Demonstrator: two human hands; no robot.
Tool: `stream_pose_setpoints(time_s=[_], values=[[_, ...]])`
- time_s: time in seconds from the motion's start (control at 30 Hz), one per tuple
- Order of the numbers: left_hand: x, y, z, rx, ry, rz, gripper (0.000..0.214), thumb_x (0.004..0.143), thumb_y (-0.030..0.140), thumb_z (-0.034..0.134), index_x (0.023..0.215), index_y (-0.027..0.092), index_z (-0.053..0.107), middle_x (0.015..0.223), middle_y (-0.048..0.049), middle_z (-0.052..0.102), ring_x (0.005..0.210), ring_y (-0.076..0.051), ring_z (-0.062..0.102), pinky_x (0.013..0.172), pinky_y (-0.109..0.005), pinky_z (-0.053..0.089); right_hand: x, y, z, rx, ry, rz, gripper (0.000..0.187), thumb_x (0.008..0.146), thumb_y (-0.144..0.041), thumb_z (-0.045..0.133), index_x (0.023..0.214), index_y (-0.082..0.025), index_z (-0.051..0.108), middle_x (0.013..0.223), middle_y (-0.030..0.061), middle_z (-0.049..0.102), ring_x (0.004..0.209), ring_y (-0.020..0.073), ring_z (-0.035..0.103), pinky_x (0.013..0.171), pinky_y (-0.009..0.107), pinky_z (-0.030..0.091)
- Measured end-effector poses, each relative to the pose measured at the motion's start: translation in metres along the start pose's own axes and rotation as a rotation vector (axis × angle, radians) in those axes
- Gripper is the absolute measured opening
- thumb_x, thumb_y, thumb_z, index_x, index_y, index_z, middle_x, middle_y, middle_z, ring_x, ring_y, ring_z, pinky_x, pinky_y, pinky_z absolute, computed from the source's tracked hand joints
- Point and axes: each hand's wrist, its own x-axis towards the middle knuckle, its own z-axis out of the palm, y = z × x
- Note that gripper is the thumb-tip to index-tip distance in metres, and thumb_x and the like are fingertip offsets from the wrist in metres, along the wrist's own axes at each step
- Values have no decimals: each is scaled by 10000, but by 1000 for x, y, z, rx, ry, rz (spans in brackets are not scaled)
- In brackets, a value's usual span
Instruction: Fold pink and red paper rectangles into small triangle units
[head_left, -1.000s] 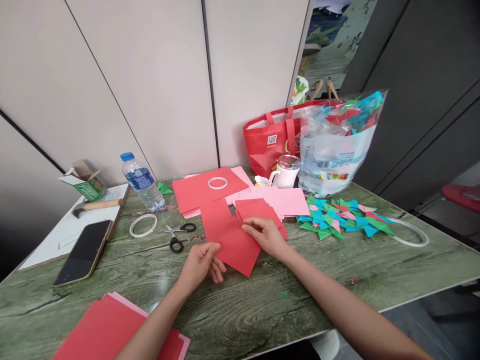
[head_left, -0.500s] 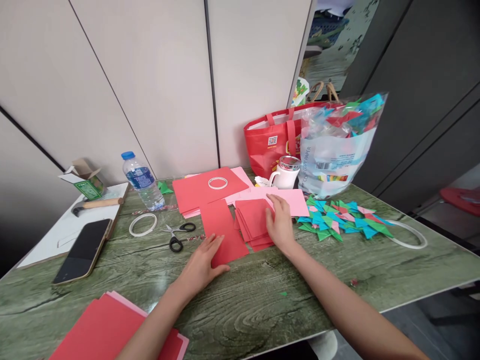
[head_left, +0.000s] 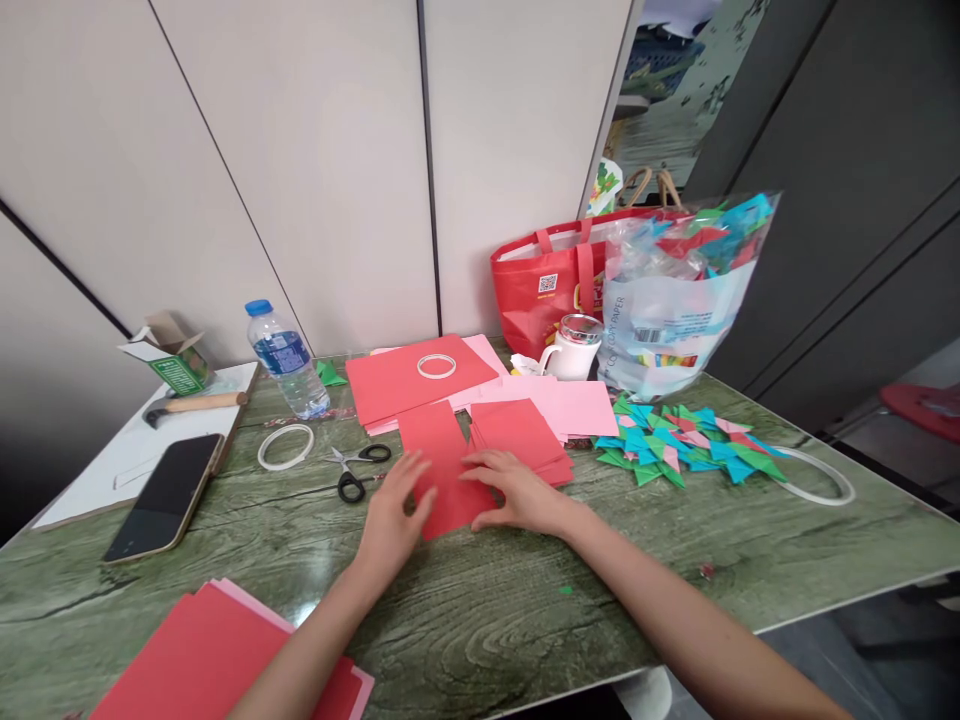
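Observation:
A long red paper strip (head_left: 444,462) lies on the green wood-patterned table between my two hands. My left hand (head_left: 397,505) is at the strip's left edge, fingers curved and thumb apart. From the right, my right hand (head_left: 517,492) reaches over the strip's other edge with its fingers spread. Whether the fingertips press on the paper I cannot tell. Just behind my right hand is a stack of smaller red paper pieces (head_left: 521,435). Beyond sit larger red sheets (head_left: 390,385) with a white ring on top, and pink paper pieces (head_left: 592,408).
Black-handled scissors (head_left: 351,485) and a tape roll (head_left: 286,447) lie left, near a water bottle (head_left: 285,365) and a phone (head_left: 166,495). Folded coloured paper pieces (head_left: 682,445) spread to the right, before a filled plastic bag (head_left: 667,320). A white mug (head_left: 576,350) stands behind. More red sheets (head_left: 202,655) lie front left.
My right hand has moved left from the small red stack to the strip. My left hand has shifted slightly, its fingers now more curved. The strip lies slightly nearer me.

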Motion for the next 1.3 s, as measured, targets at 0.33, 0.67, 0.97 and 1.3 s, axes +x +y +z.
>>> stream_pose_setpoints(time_s=[0.33,0.67,0.97,1.3], values=[[12,12,-14,-1004,303,-625,281,581,177,692,852,127,633,893,-99,632,942,-255,561,760,-466,494,1,-3,-1,-29,-12,-8,487,690,-451,638,1105,-204,575,1214,114,527,1136,244,451,960,415,329],[13,7,-13,-713,123,-511,311,616,318,686,880,154,688,981,-110,660,859,-200,597,697,-271,448,0,-1,-1,-29,-20,-34,569,644,-507,648,1118,-203,567,1222,124,527,1141,248,461,966,415,330],[10,6,-7,-682,224,-552,500,527,319,743,969,110,639,802,-78,678,654,-154,591,637,-291,473,1,-9,3,70,45,-126,652,633,-449,682,1205,-211,481,1276,112,463,1177,223,419,971,387,361],[11,10,-11,-898,354,-425,548,577,193,705,1077,248,488,1086,-56,583,798,-139,604,662,-260,494,5,-25,-3,488,161,-90,163,836,-248,497,879,-209,649,962,45,672,1051,171,550,932,370,416]])
